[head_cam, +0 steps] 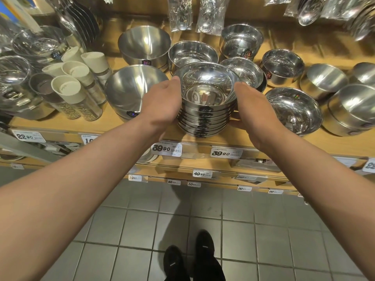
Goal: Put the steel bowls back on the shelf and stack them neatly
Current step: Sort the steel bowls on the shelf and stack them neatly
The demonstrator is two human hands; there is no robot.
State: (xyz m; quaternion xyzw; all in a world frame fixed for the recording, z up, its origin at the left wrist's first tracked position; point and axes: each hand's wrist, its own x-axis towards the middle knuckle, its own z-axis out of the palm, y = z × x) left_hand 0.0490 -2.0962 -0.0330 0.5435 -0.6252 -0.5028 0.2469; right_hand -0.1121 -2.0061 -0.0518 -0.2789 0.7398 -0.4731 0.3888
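Note:
A tall stack of several nested steel bowls (207, 110) stands at the front of the wooden shelf (113, 124), in the middle of the view. My left hand (162, 104) wraps around the stack's left side, fingers curled behind it. My right hand (253, 110) cups the right side, with its fingers reaching under the lower bowls. Both hands hold the stack between them. Whether the stack's base rests on the shelf is hidden.
Large steel bowls (129, 90) stand left of the stack, shiny bowls (292, 108) and pots (353, 110) to the right, and more bowls (192, 53) behind. White-capped spice jars (77, 94) lie at the left. Price tags (166, 149) line the shelf edge. Grey tiled floor (142, 230) lies below.

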